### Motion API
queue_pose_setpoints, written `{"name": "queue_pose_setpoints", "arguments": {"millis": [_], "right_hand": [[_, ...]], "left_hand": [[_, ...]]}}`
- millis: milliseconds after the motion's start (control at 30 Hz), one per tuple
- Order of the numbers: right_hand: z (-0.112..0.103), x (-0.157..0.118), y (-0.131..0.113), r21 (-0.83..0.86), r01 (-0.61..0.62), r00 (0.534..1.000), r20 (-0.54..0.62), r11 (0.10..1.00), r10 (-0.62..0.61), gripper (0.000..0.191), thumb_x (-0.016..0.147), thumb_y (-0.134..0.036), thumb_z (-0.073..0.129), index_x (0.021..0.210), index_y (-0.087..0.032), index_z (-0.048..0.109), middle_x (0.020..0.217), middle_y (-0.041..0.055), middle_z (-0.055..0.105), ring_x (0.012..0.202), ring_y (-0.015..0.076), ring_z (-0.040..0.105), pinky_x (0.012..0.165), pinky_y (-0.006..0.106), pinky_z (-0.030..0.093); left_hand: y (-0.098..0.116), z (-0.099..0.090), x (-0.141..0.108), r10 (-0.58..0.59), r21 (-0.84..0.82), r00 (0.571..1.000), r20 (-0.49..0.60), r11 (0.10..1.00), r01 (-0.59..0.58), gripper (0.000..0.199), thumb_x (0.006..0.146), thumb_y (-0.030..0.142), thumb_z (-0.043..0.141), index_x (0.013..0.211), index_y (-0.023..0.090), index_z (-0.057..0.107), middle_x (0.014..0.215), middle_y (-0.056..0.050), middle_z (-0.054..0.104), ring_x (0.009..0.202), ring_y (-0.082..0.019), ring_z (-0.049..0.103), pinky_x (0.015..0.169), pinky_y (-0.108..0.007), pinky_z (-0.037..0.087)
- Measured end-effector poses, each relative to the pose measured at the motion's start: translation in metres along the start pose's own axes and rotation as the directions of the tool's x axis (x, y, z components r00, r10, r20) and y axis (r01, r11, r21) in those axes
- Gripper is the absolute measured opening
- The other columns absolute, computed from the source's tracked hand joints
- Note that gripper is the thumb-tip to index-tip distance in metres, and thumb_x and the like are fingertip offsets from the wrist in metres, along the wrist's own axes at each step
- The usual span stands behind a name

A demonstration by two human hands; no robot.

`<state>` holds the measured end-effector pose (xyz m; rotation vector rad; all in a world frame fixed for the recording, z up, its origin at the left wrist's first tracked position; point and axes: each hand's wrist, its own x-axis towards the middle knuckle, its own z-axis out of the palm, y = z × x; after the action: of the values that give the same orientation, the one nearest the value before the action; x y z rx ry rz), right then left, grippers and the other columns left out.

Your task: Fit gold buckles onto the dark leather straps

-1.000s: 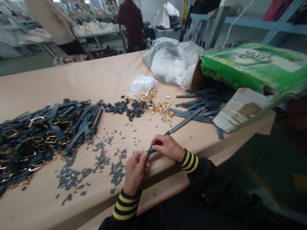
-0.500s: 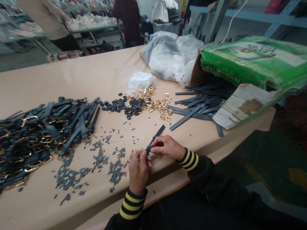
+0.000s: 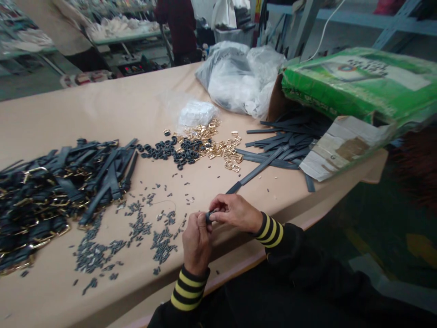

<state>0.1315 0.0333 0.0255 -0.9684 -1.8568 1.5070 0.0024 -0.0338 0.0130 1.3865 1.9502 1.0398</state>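
Item, your left hand: fingers closed on the near end of a dark strap, thumb uppermost, at the bench's near edge.
Item, your right hand: fingers pinched narrow on the same strap, just beside the left fingertips; whether a buckle sits within your grip cannot be told, as the hands cover it.
Item, the strap itself: held between both your hands, its free end showing past your right knuckles and pointing at the loose straps.
Item, one brown-covered bench, bearing all that follows.
To your left: a heaped pile of buckled straps, gold frames showing; nearer you, a scatter of small dark pieces.
Beyond your hands: a cluster of dark loops, touching a spread of gold buckles; just behind, a clear packet with white contents.
To your right: the loose straps, lying partly under a green box with a torn flap.
At the far edge: one bulging plastic bag, beside the box.
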Motion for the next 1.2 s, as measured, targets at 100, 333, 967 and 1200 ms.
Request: {"name": "queue_pose_setpoints", "arguments": {"millis": [100,333,967,1200], "right_hand": [[0.003,-0.001,-0.004,-0.023,-0.011,1.0,-0.006,1.0,0.011,0.011,0.072,-0.019,0.063,0.078,-0.012,0.057,0.061,-0.0025,0.054,0.055,0.0075,0.049,0.054,0.018,0.038],[0.0,-0.004,-0.011,-0.209,0.066,0.997,0.053,0.976,-0.056,0.011,0.081,-0.013,0.052,0.082,-0.012,0.063,0.067,0.0011,0.063,0.063,0.0098,0.056,0.062,0.019,0.04],[-0.037,-0.009,-0.022,-0.539,0.087,0.831,0.502,0.838,0.237,0.021,0.084,-0.013,0.043,0.072,-0.011,0.059,0.059,0.0025,0.061,0.05,0.0085,0.051,0.051,0.018,0.033],[-0.039,-0.01,-0.007,-0.371,0.099,0.86,0.498,0.923,0.108,0.023,0.083,-0.013,0.046,0.063,-0.01,0.055,0.053,-0.002,0.052,0.047,0.0056,0.043,0.051,0.016,0.032]], "left_hand": [[0.004,0.0,0.0,0.01,-0.013,1.0,-0.021,1.0,-0.01,0.026,0.087,0.038,0.035,0.07,0.022,0.048,0.053,0.003,0.048,0.047,-0.013,0.046,0.05,-0.025,0.035],[0.001,-0.01,0.002,-0.031,-0.172,0.979,0.204,0.983,0.067,0.023,0.08,0.039,0.048,0.088,0.018,0.052,0.063,0.001,0.056,0.051,-0.013,0.049,0.051,-0.025,0.038],[0.007,-0.013,0.003,-0.015,-0.131,0.904,0.427,0.988,0.078,0.019,0.077,0.037,0.052,0.07,0.02,0.053,0.051,0.002,0.056,0.048,-0.013,0.051,0.051,-0.024,0.039],[0.009,-0.016,0.006,-0.006,-0.183,0.86,0.511,0.976,0.115,0.018,0.077,0.036,0.052,0.069,0.019,0.05,0.055,0.001,0.056,0.048,-0.012,0.051,0.049,-0.022,0.039]]}}
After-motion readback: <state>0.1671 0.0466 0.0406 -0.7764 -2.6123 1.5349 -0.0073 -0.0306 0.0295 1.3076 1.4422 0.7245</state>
